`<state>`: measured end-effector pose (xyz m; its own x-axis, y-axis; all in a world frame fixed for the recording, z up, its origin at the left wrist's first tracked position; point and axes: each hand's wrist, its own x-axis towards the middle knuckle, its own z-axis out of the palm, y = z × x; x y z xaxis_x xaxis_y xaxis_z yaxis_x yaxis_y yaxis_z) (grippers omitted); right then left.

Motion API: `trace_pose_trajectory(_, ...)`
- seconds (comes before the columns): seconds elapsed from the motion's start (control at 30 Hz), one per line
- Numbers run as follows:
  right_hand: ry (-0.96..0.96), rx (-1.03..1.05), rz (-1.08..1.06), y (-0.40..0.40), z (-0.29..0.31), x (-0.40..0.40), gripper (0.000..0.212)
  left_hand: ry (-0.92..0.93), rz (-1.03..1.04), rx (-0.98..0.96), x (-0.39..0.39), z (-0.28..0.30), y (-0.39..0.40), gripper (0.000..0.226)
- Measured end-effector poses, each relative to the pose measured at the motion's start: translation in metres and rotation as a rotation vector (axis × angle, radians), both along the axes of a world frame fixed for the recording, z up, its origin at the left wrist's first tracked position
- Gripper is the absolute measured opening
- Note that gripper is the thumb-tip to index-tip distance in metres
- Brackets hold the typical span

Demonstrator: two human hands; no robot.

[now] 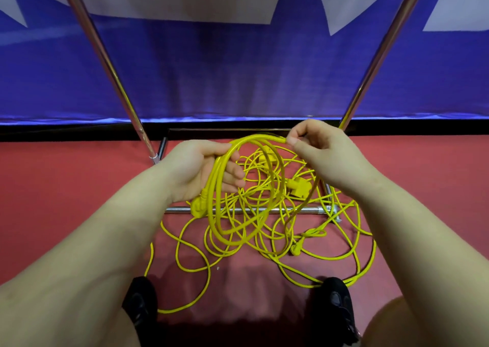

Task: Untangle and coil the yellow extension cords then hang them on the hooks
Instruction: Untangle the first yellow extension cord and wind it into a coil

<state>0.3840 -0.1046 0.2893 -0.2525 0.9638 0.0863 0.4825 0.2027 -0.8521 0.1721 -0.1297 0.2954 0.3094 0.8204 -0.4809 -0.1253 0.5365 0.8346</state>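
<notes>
A partly wound coil of yellow extension cord (272,203) hangs in the air between my hands. My left hand (195,172) grips the coil's left side, with a yellow plug (198,206) dangling just below the palm. My right hand (322,151) pinches the cord at the top of the loop. Below, a tangled heap of yellow cords (264,243) lies spread on the red floor, with a yellow socket block (300,187) in it. No hooks are in view.
A chrome rack stands over the tangle: two slanted poles (105,63) (381,55) and a low crossbar (243,210) on the floor. A blue and white banner (238,69) hangs behind. My black shoes (140,304) (336,301) stand at the heap's near edge.
</notes>
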Motion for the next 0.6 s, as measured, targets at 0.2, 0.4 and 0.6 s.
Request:
trace_pose_trajectory(0.2,-0.105,0.006,0.080,-0.004,-0.001,-0.003,0.010,0.141,-0.051,0.034,0.003,-0.002,-0.007,0.027)
trace_pose_trajectory(0.4,-0.263,0.066,0.036,-0.006,-0.001,-0.006,0.015,0.161,-0.057,0.054,0.003,-0.007,-0.007,0.025)
trace_pose_trajectory(0.6,-0.538,-0.236,0.121,-0.010,-0.010,-0.008,0.053,0.072,0.004,0.198,-0.002,-0.011,-0.001,0.028)
